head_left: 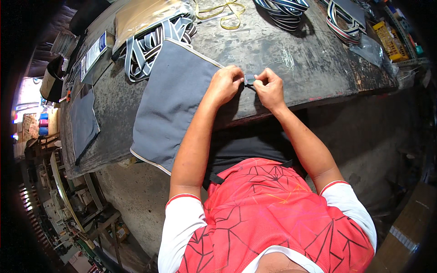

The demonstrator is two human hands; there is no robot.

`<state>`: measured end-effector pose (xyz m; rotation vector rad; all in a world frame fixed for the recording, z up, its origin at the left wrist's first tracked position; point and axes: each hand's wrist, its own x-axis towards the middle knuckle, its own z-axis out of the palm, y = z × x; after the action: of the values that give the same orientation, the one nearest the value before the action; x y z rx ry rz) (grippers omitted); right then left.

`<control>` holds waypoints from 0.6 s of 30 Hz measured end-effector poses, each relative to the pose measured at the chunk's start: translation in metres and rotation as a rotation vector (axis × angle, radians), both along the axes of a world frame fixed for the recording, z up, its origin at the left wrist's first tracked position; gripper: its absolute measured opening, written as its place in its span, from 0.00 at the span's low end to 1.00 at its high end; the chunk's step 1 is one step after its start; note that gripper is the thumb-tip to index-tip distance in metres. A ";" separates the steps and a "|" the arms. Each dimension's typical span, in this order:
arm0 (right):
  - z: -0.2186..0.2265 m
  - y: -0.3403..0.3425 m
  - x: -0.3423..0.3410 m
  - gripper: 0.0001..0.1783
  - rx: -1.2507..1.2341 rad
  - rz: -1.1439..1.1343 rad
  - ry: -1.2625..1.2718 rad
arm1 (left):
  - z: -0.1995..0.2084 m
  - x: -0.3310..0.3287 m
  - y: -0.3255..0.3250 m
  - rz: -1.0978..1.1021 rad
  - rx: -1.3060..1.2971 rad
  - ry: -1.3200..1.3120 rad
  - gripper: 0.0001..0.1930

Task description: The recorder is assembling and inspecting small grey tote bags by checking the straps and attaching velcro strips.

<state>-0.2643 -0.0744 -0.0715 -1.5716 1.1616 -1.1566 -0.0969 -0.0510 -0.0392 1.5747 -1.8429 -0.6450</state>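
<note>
Near the table's front edge, my left hand point(226, 85) and my right hand point(270, 91) are close together, fingers pinched. Between their fingertips they hold a small dark grey rectangular piece point(249, 79); its exact kind is too small to make out. A large grey fabric panel point(175, 91) with cream piping lies to the left. Its upper right corner reaches my left hand, and its lower end hangs over the table edge. My left forearm passes over the panel's right side.
Grey striped webbing point(136, 57) is bunched beside a plastic-wrapped brown pack point(148, 16). A yellow tape measure point(233, 20), loose threads point(285, 58), and rolled striped webbing point(284, 16) lie on the dark table point(318, 68). Another grey fabric piece point(83, 120) hangs at the left; a yellow basket point(390, 42) stands far right.
</note>
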 end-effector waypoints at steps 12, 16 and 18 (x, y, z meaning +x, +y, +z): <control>-0.011 -0.012 -0.001 0.03 0.145 -0.041 -0.276 | -0.006 -0.021 0.053 -0.152 -0.342 -0.217 0.05; -0.014 -0.013 0.002 0.03 0.079 -0.081 -0.205 | 0.017 -0.026 0.018 0.151 -0.450 0.066 0.03; -0.012 -0.012 0.002 0.04 0.069 -0.100 -0.181 | 0.031 -0.031 -0.021 0.166 -0.520 0.097 0.02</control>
<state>-0.2623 -0.0867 -0.0833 -1.3403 1.1575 -1.2820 -0.1276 -0.0718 -0.0077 1.3011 -1.6178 -0.1420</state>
